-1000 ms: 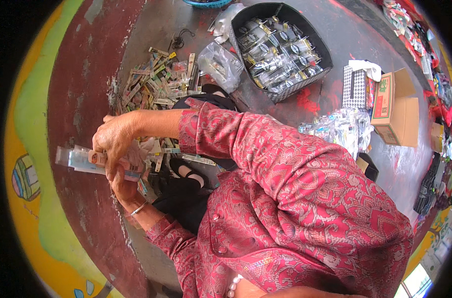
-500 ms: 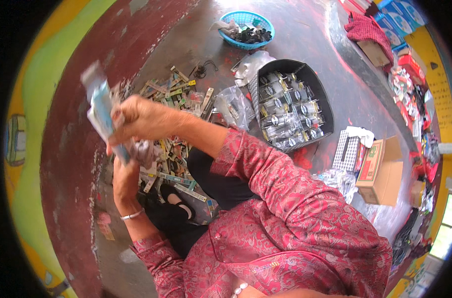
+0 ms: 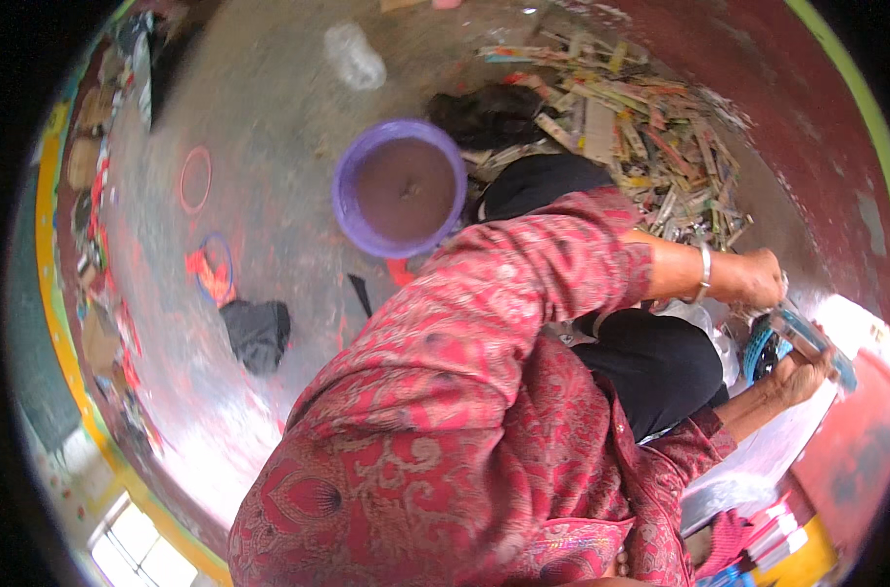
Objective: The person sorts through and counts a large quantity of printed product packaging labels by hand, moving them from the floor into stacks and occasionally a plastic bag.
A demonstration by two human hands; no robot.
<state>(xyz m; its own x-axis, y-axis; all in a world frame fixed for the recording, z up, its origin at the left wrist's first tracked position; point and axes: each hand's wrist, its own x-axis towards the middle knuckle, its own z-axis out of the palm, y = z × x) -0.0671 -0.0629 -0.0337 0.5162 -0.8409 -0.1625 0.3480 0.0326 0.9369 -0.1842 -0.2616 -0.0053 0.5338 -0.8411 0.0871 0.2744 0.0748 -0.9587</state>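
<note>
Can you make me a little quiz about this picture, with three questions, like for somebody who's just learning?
1. What colour is the tub on the floor? A) green B) purple C) yellow
2. True or false: the left hand has a bracelet at its wrist.
3. What does the right hand hold?

Key
1. B
2. True
3. A flat, partly bluish packet; what is inside is too blurred to tell.
</note>
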